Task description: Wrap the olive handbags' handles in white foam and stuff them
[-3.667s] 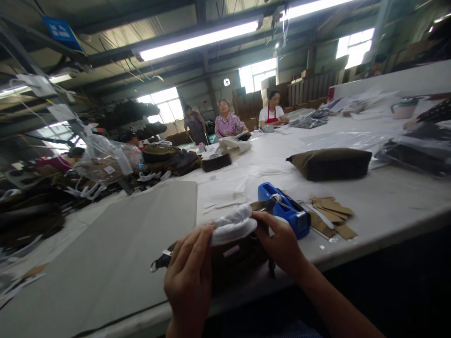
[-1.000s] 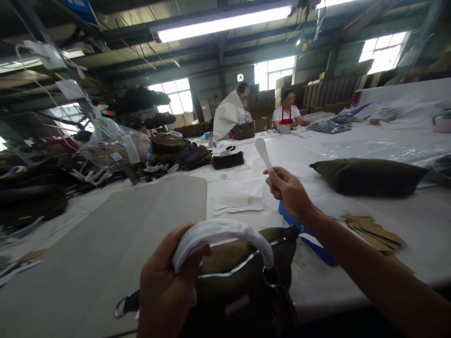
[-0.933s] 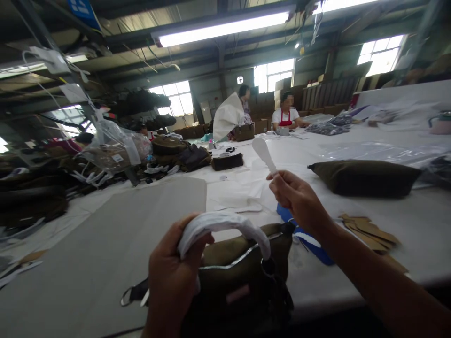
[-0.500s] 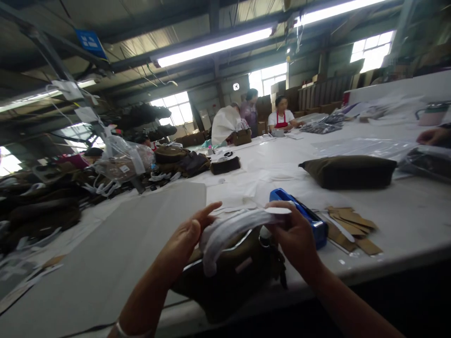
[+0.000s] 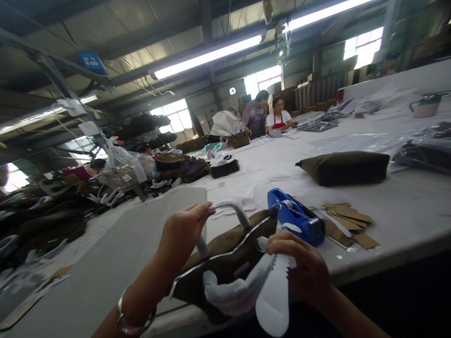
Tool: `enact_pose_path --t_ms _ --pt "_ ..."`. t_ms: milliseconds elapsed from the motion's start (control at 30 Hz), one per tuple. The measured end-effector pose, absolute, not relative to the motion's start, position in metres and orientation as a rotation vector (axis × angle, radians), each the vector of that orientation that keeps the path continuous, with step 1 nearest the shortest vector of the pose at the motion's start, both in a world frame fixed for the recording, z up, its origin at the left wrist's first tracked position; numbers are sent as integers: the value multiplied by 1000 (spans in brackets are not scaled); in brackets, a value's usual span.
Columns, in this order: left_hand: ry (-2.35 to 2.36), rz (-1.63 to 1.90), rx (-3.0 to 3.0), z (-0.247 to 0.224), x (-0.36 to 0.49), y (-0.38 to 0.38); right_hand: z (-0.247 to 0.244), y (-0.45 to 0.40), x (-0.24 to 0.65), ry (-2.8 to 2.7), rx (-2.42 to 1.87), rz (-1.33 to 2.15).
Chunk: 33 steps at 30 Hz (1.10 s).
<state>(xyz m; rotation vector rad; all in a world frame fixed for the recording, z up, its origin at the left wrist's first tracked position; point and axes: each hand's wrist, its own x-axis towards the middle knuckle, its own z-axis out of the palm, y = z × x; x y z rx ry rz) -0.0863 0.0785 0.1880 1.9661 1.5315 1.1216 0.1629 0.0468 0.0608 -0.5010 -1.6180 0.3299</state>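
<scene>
A dark olive bag (image 5: 225,244) with a silver zipper lies at the table's front edge. My left hand (image 5: 186,225) is closed in a pinch on its rear handle (image 5: 242,218), which is wrapped in a pale covering and arches upward. The front handle (image 5: 236,293), wrapped the same way, droops over the bag's near side. My right hand (image 5: 303,263) grips a white strip with toothed edges (image 5: 273,300), whose broad rounded end hangs down. Its fingers are beside the front handle's right end; whether they also touch that handle I cannot tell.
Behind the bag's right end sits a blue tape dispenser (image 5: 298,218), with brown cardboard pieces (image 5: 347,220) to its right. Another olive bag (image 5: 345,168) lies farther back. A grey board (image 5: 141,239) covers the table at left; co-workers (image 5: 278,117) are at the far side.
My left hand has raised the rear handle. The front handle has dropped to the near side, and my right hand has moved lower, with the white strip now hanging from it.
</scene>
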Motion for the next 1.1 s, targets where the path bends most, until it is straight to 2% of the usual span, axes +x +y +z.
enact_pose_path --t_ms 133,333,500,767,900,1100 --pt "1201 700 1482 195 -85 77 62 50 162 -1591 -497 317" --pt "677 985 1066 183 -77 76 62 53 159 -1568 -569 259" --pt "714 1175 924 186 -75 82 67 59 155 -1436 -740 248" --pt "1038 831 1292 199 -68 80 104 80 129 -1418 -665 300" --pt "998 640 1212 199 -61 70 119 97 118 -1491 -643 344" --pt "837 931 921 200 -65 74 111 116 120 -1529 -657 547"
